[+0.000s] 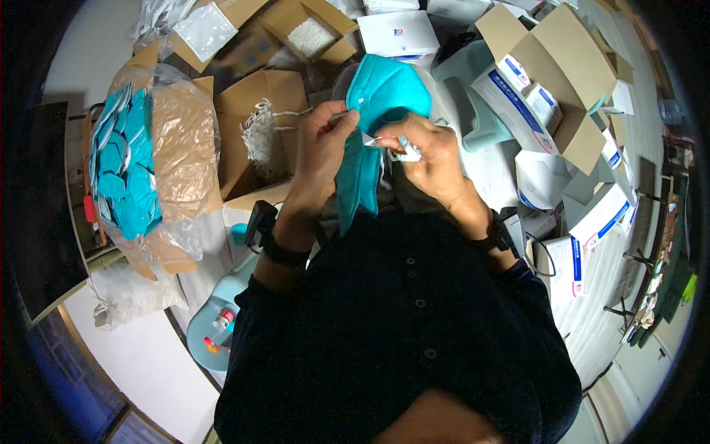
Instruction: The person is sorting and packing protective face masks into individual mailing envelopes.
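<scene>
In front of my chest is a teal face mask (388, 83), its cup-shaped upper part standing up and a flat teal piece (356, 177) hanging below. I cannot tell whether these are one mask or two. My left hand (323, 144) pinches the teal fabric at its left edge between thumb and fingers. Close by on the right, my right hand (429, 152) is closed, with a small white piece (408, 150) showing among its curled fingers. A white tip (368, 139) pokes out between the two hands against the fabric; its kind is unclear.
At left, a plastic-lined carton (185, 148) holds many teal masks (126, 166). White cords (259, 137) lie in another cardboard box (240, 174). White boxes with blue stripes (518, 111) crowd the right, beside a pale green stool (481, 96). A bottle (223, 320) rests on a light-blue stool (200, 333).
</scene>
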Demonstrator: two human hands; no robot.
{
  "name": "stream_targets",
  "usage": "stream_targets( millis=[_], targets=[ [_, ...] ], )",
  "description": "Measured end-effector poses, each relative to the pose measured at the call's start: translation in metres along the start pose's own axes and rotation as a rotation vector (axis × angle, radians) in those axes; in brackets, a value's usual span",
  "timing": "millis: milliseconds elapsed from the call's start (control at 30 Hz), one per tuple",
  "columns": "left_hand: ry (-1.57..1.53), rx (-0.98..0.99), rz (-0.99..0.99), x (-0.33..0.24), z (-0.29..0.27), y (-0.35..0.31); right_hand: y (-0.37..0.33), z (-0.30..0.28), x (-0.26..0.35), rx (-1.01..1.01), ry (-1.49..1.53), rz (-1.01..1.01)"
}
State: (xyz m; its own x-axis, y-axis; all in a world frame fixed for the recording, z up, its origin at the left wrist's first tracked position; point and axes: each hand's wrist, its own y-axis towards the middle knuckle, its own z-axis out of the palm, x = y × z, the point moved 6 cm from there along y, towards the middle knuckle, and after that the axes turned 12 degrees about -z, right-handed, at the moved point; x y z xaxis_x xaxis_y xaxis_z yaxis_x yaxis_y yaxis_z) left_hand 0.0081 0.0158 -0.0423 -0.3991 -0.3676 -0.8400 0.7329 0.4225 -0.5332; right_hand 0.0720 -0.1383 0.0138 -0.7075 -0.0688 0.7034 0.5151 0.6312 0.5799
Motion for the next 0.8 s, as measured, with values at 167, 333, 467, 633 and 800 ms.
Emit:
stream_targets(
  millis=[167, 333, 467, 633, 800],
  targets=[
    [0.197, -0.351, 0.208, -0.006, -0.025, 0.013, -0.016, -0.007, 0.009, -0.067, 0.191, 0.166],
    [-0.161, -0.197, 0.011, -0.025, -0.055, 0.019, -0.044, -0.030, -0.002, -0.059, 0.250, 0.368],
    [-0.435, 0.481, -0.142, -0.017, -0.038, 0.004, -0.035, -0.024, -0.019, -0.103, 0.172, 0.182],
    [0.293, 0.200, 0.462, -0.035, -0.007, -0.035, -0.012, 0.002, -0.019, -0.246, 0.436, 0.398],
    [0.029, 0.323, -0.175, -0.014, -0.010, -0.007, 0.003, 0.025, -0.022, -0.203, 0.570, 0.445]
  ],
)
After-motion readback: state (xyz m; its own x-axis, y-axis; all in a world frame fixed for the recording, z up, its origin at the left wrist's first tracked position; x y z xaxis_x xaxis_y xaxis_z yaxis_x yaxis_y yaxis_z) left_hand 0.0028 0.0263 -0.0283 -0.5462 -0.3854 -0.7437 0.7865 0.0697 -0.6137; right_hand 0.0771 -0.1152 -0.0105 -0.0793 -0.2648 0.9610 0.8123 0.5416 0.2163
